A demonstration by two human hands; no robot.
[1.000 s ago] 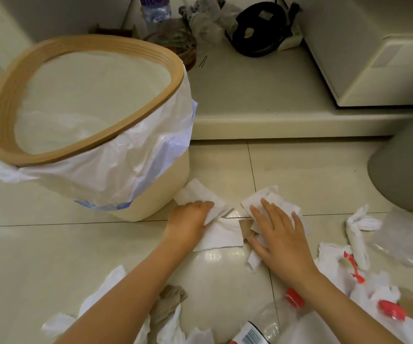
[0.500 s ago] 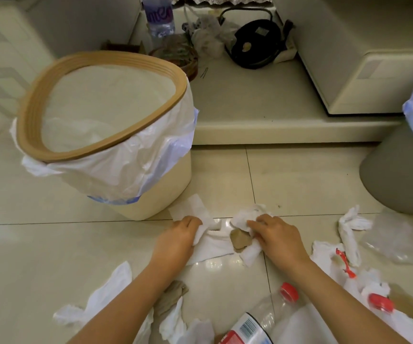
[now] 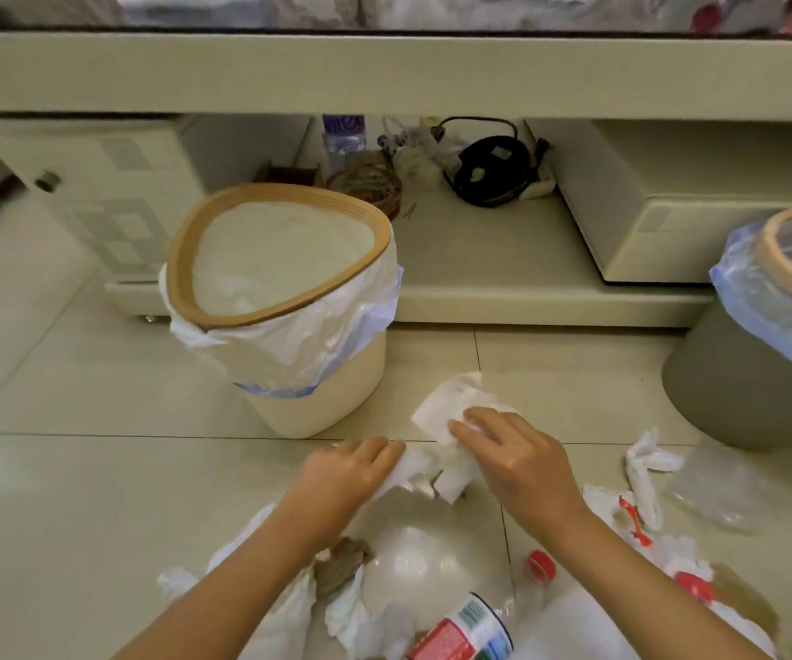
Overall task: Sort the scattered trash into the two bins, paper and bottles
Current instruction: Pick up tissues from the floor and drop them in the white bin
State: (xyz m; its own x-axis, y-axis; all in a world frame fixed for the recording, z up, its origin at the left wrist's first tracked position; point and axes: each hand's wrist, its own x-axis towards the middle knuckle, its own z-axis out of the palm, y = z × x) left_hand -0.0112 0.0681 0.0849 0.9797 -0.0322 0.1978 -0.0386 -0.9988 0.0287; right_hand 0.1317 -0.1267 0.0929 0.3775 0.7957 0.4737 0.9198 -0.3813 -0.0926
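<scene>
The crumpled white paper (image 3: 451, 421) sits at centre frame, gripped between your left hand (image 3: 346, 473) and right hand (image 3: 513, 457), both curled on it. The cream bin (image 3: 317, 393) stands just upper left, the grey bin (image 3: 736, 388) at the right edge, bare tile between them.

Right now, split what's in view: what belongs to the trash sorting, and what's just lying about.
Part of the job:
cream bin
grey bin
white paper gripped by both hands, left hand and right hand
bottle

Lying about:
black cord
bowl
</scene>
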